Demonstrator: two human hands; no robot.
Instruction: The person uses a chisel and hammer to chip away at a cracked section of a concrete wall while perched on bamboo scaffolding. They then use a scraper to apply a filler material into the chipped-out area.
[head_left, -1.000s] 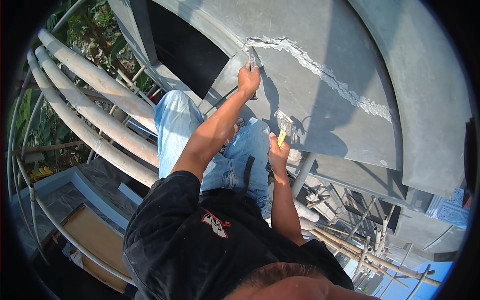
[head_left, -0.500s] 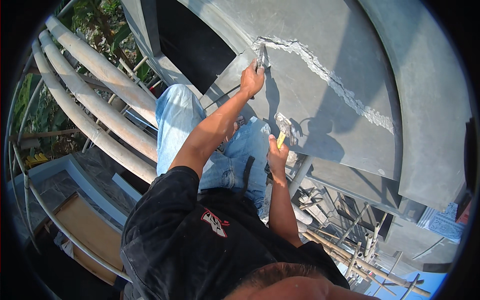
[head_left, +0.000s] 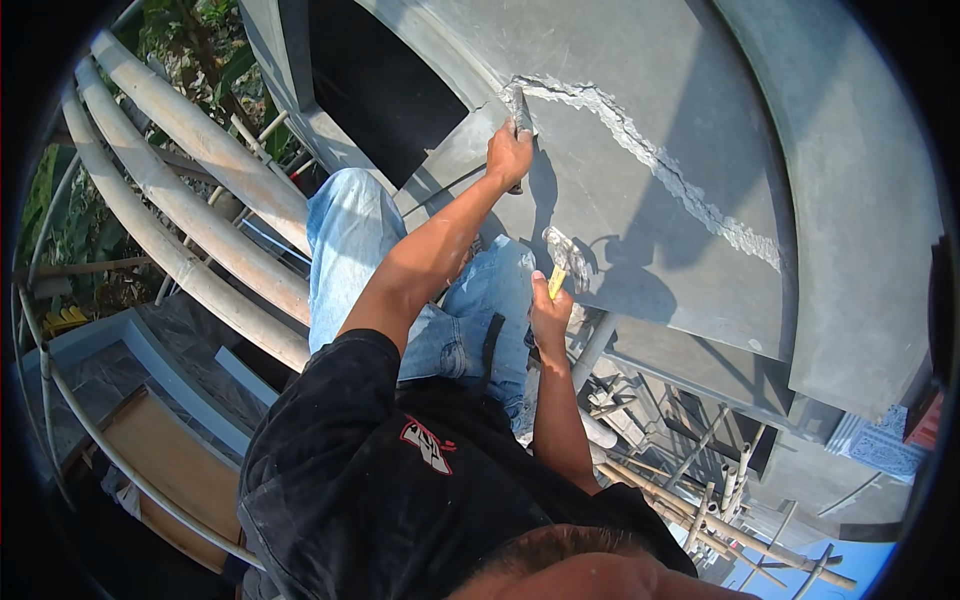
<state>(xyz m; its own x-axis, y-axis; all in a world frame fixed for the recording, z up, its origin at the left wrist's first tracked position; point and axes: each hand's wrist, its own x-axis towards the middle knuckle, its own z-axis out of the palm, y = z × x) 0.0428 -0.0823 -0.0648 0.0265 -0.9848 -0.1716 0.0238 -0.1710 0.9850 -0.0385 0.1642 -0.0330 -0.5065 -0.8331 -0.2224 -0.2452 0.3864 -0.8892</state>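
Note:
My left hand (head_left: 508, 152) is closed round a dark metal chisel (head_left: 520, 106), its tip at the upper left end of a rough, chipped groove (head_left: 650, 150) in the grey concrete surface (head_left: 620, 60). My right hand (head_left: 550, 318) grips the yellow handle of a hammer (head_left: 567, 258); the dusty metal head sits below and right of the chisel, apart from it. My shadow falls on the concrete beside the hammer. Below my arms are my jeans-clad legs (head_left: 345, 220) and black shirt (head_left: 390, 490).
Bamboo poles (head_left: 185, 205) curve along the left, with foliage (head_left: 205, 60) behind. A dark opening (head_left: 375, 90) lies left of the groove. Lower left is a brown board (head_left: 155, 480). Scaffolding (head_left: 735, 520) stands below at the lower right, near a patterned blue-white item (head_left: 865, 445).
The view has shifted slightly, so the groove and surroundings sit a little differently. Both hands keep their hold on chisel and hammer, with only small movement.

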